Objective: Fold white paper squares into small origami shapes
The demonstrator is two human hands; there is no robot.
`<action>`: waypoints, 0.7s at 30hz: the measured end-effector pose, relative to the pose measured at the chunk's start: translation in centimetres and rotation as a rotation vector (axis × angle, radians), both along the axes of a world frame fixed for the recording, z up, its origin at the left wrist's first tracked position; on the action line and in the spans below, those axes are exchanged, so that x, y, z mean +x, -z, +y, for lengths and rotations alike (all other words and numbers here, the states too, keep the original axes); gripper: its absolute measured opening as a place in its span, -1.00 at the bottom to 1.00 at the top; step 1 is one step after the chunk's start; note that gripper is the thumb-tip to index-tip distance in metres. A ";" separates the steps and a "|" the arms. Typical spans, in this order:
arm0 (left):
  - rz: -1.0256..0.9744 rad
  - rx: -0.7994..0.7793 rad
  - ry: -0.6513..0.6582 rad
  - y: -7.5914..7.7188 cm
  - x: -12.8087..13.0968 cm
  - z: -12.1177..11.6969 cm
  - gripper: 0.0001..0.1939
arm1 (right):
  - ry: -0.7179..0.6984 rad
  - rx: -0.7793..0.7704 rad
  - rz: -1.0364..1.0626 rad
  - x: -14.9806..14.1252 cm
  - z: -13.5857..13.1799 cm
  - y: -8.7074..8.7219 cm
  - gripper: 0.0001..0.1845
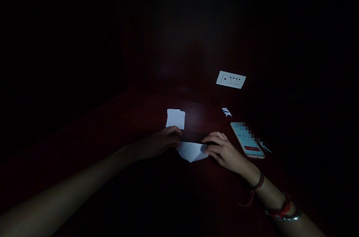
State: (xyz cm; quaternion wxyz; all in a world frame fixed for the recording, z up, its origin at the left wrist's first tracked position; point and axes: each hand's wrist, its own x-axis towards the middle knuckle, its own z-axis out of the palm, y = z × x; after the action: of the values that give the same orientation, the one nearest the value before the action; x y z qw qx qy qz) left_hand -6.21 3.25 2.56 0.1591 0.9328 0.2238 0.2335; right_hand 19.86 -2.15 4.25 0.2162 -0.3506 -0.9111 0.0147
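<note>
Folded white paper (191, 151) lies on the dark reddish desk (140, 111), near the middle of the scene, between the person's two hands. Its far edge runs nearly straight, while the near side curves in from left and right to a blunt point, with crease lines meeting the surface there. The left hand (161, 142), wearing a ring (169, 130), has its curled fingers at the left end of the paper; the right hand (223, 150) has its thumb side against the right end, its other fingers bent and reaching left along the far edge. The light is so dim that I cannot tell whether either hand pinches the sheet or only touches it. Just beyond the left hand sits a small stack of white paper pieces (175, 118), roughly square, their edges uneven. To the right of the right hand, a phone (246, 140) lies face up with its screen lit, a red button towards the near end. Torn paper scraps (226, 112) lie beyond its far end, and above them a white socket panel (231, 79) is set in the wall. Red cords (286, 207) and a silvery bangle (293, 217) circle the right forearm.
</note>
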 end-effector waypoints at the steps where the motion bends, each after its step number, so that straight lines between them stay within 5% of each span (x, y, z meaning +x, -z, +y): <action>1: 0.023 0.049 0.018 -0.1 -0.1 0.1 -0.81 | -0.009 0.007 -0.039 0.1 0.0 -0.1 -0.85; 9: 0.191 0.207 0.119 -0.7 0.1 -0.4 -0.80 | -0.046 -0.098 -0.175 0.3 0.1 0.2 -0.75; 21: 0.221 0.354 0.090 -0.6 1.0 -2.2 -0.76 | 0.161 -0.071 -0.121 -0.1 0.5 1.5 -0.69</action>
State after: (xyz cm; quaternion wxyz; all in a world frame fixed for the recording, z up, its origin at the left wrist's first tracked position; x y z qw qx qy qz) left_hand -5.24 1.02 3.17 -0.0226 0.9752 0.1533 0.1579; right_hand 19.74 -1.63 2.78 0.1487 -0.4303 -0.8903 0.0081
